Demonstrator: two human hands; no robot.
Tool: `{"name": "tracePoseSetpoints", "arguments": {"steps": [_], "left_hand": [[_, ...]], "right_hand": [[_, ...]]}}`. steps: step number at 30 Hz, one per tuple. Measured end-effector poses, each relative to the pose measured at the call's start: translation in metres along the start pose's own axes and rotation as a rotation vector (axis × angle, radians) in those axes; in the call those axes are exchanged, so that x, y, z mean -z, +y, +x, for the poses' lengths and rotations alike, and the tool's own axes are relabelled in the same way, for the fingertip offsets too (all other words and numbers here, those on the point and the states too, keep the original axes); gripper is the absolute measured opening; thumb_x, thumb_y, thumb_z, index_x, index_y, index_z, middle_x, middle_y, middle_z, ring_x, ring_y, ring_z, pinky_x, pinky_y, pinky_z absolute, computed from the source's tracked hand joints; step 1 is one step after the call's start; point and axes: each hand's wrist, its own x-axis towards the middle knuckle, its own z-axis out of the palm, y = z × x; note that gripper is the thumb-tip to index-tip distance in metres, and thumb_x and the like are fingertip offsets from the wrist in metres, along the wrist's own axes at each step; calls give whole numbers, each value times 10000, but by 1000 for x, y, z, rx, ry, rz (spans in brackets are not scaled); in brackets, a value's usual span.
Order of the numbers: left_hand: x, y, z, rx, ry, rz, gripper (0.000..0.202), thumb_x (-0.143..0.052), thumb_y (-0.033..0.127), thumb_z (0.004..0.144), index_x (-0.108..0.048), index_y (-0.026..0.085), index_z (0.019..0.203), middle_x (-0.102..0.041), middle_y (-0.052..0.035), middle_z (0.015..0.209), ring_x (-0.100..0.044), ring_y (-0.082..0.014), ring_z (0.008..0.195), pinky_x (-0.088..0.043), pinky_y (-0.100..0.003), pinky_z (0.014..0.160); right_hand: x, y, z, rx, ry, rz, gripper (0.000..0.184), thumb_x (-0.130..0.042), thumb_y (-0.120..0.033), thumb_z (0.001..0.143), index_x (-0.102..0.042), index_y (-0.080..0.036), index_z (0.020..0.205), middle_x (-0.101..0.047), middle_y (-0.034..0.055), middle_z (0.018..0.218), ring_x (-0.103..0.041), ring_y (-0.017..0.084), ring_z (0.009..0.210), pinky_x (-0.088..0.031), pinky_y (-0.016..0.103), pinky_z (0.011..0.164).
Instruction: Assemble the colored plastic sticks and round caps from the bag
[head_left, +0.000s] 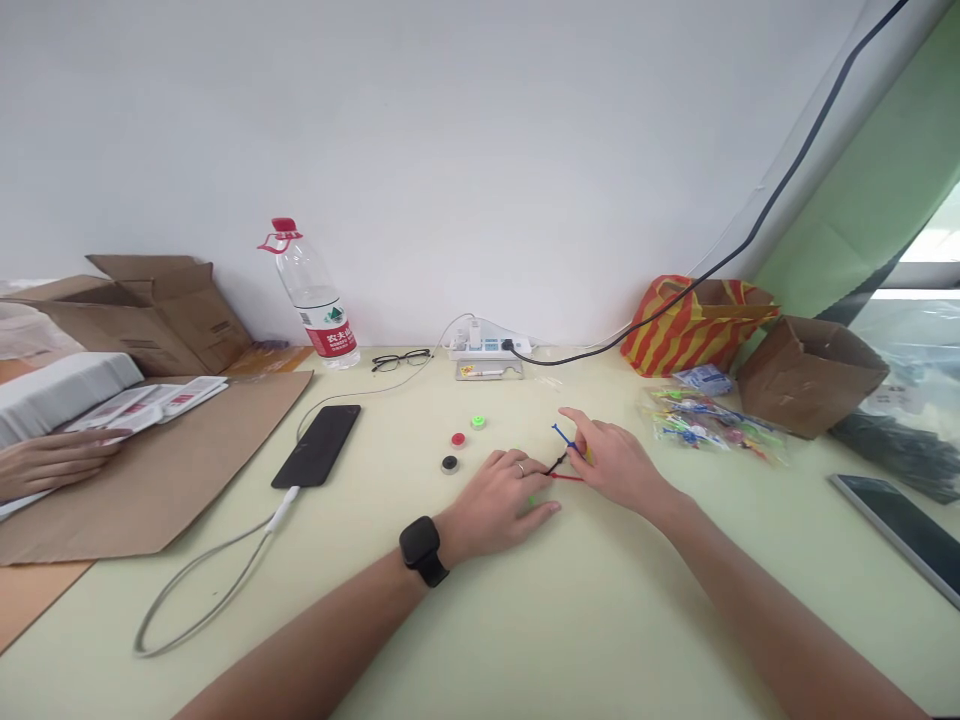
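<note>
Pale desk below a white wall: right of centre, a blue stick meets the right hand, its fingers curled, grip uncertain. The left hand rests palm-down, fingers extended, by a black stick; leftward lie three discs.

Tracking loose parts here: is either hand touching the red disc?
No, the red disc lies on the table, apart from the left hand and right hand.

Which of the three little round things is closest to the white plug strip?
The green one. It sits farthest back, toward the plug strip; the red one is in the middle, the black one farthest from it.
</note>
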Motion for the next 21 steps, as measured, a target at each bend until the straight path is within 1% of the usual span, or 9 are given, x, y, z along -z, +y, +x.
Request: {"name": "tracePoseSetpoints", "arguments": {"steps": [1,3,5,7,9,12,14,17,21], "left_hand": [[-1,-1,0,20,32,29,250,-557,385,1000,-746,224,1029,-742,-118,1098,-617,-319,1074,-415,-459,923],[-4,-5,1,53,118,75,293,-552,364,999,-711,216,802,-720,-104,851,-613,-297,919,-405,-443,827],[-4,-9,1,76,209,104,321,-555,344,994,-664,216,720,-683,-94,768,-591,-288,864,-399,-443,805],[-2,-15,1,118,273,137,244,-558,312,984,-680,215,796,-704,-103,865,-587,-301,930,-412,-458,855],[1,-21,0,193,304,202,174,-544,272,976,-704,204,981,-714,-131,1082,-564,-340,1098,-417,-490,940],[2,-31,-2,331,306,331,325,-517,260,976,-654,174,1258,-603,-180,1400,-424,-416,1356,-389,-564,1048],[0,-36,-3,393,275,408,403,-500,298,992,-607,182,1362,-546,-188,1482,-336,-441,1443,-346,-615,1105],[-4,-39,-4,423,230,497,387,-481,341,1008,-632,203,1337,-535,-173,1511,-305,-439,1484,-275,-649,1167],[-4,-37,-4,416,243,545,319,-481,253,995,-665,200,1250,-593,-147,1459,-412,-416,1422,-300,-635,1161]], "right_hand": [[0,1,0,-5,-1,-6,537,-520,-196,925,-467,-204,1459,-669,36,807,-640,238,766,-437,347,742],[0,1,0,-13,0,-12,532,-522,-195,923,-470,-204,1453,-665,27,794,-642,234,760,-431,340,740],[1,1,0,-16,-2,-8,529,-525,-193,916,-475,-209,1442,-662,18,792,-642,226,756,-427,332,735],[2,1,-1,-15,-16,3,528,-534,-179,895,-491,-217,1419,-655,5,782,-635,214,733,-422,321,717],[2,1,-1,-12,-30,4,518,-546,-171,876,-513,-224,1391,-648,-6,762,-627,204,703,-418,312,696],[0,1,-1,-6,0,-24,462,-552,-196,898,-543,-231,1358,-671,8,784,-643,213,729,-434,323,713],[-1,1,-1,12,63,-38,412,-545,-212,925,-560,-228,1337,-702,40,860,-661,231,797,-457,349,754],[-1,-2,-1,100,132,21,351,-520,-201,960,-574,-225,1306,-720,71,964,-668,250,897,-493,386,822],[-4,-11,-4,312,43,176,338,-501,-148,977,-586,-255,1286,-730,68,1053,-671,239,1006,-523,391,889]]}}
